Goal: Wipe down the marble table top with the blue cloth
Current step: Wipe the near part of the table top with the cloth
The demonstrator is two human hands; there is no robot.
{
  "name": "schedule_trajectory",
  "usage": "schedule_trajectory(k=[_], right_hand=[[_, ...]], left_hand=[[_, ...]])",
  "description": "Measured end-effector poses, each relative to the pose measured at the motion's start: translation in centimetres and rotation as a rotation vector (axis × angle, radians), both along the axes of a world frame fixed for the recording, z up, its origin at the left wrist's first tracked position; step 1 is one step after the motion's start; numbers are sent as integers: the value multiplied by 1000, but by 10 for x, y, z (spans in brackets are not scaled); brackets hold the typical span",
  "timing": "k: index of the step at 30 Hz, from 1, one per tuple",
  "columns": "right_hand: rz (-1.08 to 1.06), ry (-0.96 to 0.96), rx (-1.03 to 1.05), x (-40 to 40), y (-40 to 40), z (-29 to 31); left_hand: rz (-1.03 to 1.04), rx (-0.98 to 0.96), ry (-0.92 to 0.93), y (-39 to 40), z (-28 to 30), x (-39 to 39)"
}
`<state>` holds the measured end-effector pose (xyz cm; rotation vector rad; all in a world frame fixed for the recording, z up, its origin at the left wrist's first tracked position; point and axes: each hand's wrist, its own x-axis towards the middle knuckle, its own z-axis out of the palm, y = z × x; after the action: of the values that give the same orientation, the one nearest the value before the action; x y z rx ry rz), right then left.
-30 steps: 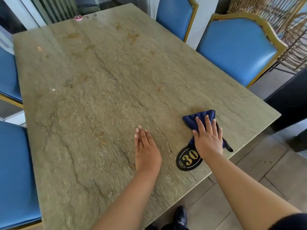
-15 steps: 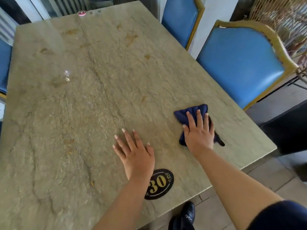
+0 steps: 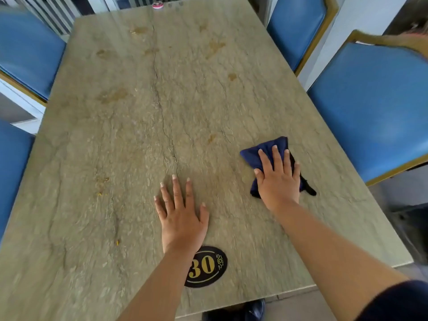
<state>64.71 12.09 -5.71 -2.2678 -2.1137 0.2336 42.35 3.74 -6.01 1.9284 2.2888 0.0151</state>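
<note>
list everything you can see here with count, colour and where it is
marble table top: one, grey-green with brown stains, fills the middle of the view
blue cloth: one, dark blue, folded, on the table's right side under the right hand
number plaque: one, black oval with gold 30, near the table's near edge, partly under the left forearm
bottle cap: one, red and white, at the far edge; too small to be sure what it is
chairs: four in view, blue padding with gold frames, two on each side
shoe: one, dark, on the floor below the near edge
left hand: flat on the table, fingers spread
right hand: pressing flat on the cloth
</note>
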Motion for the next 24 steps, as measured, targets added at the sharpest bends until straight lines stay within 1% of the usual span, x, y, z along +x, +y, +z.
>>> schedule_trajectory(k=[1,2,5,7,8,9,10,11,13,14,15,16,17,19,21,22,23,24], right_hand=[[1,-2,-14,-15,-1,1],[57,-4,-11,-30,-7,2],[414,-14,36,-56,-50,-1],[639,22,35,-39,-74,0],[702,27,41,-22,-80,0],[709,10,63,-3,-83,-1],[647,-8,72,15,-85,-3],[508,-14,71,30,-85,-3],[146,12,57,39,-90,-2],[4,23,37,32,-94,-1],[-68,23,5,19,-100,0],[-61,11,-16,3,-110,0],[13,7,-10,-12,-122,0],[275,24,31,-31,-154,0],[541,44,45,-20,-182,-2],[626,52,40,-4,-188,-1],[649,42,40,15,-190,0],[602,15,47,34,-190,-1]], left_hand=[[1,4,2,0,0,0],[2,6,6,0,-1,0],[3,3,7,0,-1,-1],[6,-5,8,0,-1,-1],[9,-10,13,0,0,0],[14,-14,14,0,1,0],[20,-19,12,0,1,0],[25,-27,9,1,1,0],[32,-49,-12,1,1,1],[37,-62,-35,0,2,3],[44,-73,-68,-2,3,5],[49,-77,-103,-5,5,9],[50,-74,-138,-9,8,13],[43,-67,-193,-17,12,21],[15,-55,-233,-27,14,32],[-8,-42,-257,-33,14,38],[-41,-30,-281,-38,14,45],[-84,-20,-296,-44,14,53]])
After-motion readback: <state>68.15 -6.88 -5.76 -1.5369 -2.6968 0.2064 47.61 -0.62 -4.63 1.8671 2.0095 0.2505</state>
